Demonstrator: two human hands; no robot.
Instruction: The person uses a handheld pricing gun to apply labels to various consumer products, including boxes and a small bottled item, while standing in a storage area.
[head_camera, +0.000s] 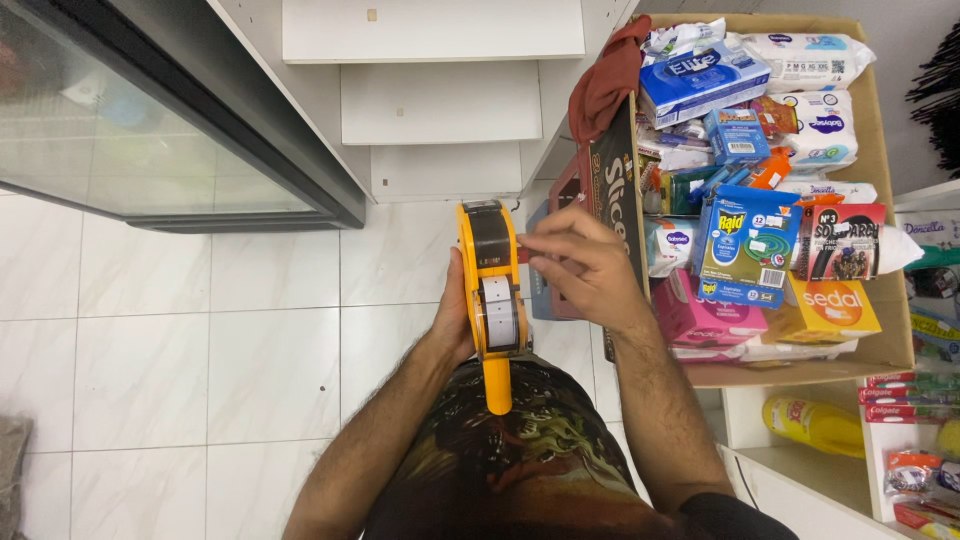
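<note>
Head view looks straight down, and the biggest thing going is the white tiled floor, spreading out left of and below both hands. Up and to the left of the hands sits a dark-framed glass cabinet, and straight above them a set of white shelves steps back like stairs. Right of the hands, a wide cardboard box is packed with goods: white tissue packs, a blue and green carton, a pink pack, a yellow carton, with a dark red cloth draped over its upper left corner and a tall dark flat pack standing at its left wall, just behind the right hand. Lower right, well away from the hands, a yellow bottle lies on a white shelf. Now the hands themselves, close together at centre: the left hand is wrapped around the back of an orange label gun, fingers hidden behind it, thumb side showing at its left edge. The gun stands upright between the two hands, handle pointing down toward the person's patterned shirt, white label strip facing up. The right hand comes in from the right, fingers curled, fingertips pinched at the gun's upper right edge; what they pinch is too small to tell.
</note>
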